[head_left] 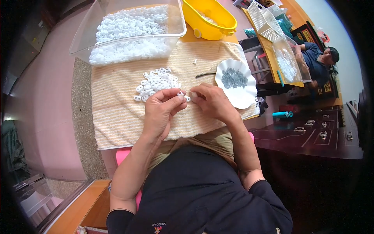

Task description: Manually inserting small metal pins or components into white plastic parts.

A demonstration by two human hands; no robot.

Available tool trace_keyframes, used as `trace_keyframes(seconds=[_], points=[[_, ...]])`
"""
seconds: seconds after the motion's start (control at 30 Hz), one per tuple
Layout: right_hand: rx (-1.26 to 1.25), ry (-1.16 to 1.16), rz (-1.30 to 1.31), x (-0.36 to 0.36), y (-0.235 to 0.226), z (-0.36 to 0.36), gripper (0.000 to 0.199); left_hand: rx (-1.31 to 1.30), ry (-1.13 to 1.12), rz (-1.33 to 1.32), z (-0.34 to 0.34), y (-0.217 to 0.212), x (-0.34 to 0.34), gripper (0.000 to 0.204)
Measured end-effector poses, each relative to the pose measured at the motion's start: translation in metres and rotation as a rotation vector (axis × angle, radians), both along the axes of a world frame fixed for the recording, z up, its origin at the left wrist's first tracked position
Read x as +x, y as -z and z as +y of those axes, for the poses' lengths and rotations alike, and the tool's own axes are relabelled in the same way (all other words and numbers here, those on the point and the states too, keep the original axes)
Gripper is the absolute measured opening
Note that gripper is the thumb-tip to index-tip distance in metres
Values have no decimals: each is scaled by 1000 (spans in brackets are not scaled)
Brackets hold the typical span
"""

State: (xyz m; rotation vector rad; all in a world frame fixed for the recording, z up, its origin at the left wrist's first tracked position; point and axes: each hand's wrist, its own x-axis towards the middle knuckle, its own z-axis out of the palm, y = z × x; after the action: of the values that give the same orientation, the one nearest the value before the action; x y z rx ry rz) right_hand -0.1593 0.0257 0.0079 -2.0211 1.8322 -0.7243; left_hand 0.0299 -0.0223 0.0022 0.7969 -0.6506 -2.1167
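My left hand (161, 111) pinches a small white plastic piece (180, 93) with a hole, between thumb and forefinger. Close on its right, my right hand (215, 102) has its fingertips drawn together; a pale bit shows there, too small to make out. Another white piece (187, 99) is by the left fingertips. Just beyond my left hand lies a loose pile of white oval pieces (156, 81) with holes. To the right stands a white scalloped plate (238, 100) holding many tiny grey, see-through parts (234, 78).
A striped towel (117, 117) covers the table. At the back are a clear plastic bin (128, 40) of white pieces and a yellow tub (214, 29). A thin dark rod (205, 74) and a small white part (195, 61) lie nearby. Another person (313, 58) sits at a far-right table.
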Motion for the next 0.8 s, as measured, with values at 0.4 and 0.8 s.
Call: trace_keyframes(seconds=[0.4,0.8], points=[[122,64,-690,-9,14,9,27,18,33,-16,2,2,-2,18],[227,95,-1010,-5,11,13,28,31,67,-43,4,2,-4,16]])
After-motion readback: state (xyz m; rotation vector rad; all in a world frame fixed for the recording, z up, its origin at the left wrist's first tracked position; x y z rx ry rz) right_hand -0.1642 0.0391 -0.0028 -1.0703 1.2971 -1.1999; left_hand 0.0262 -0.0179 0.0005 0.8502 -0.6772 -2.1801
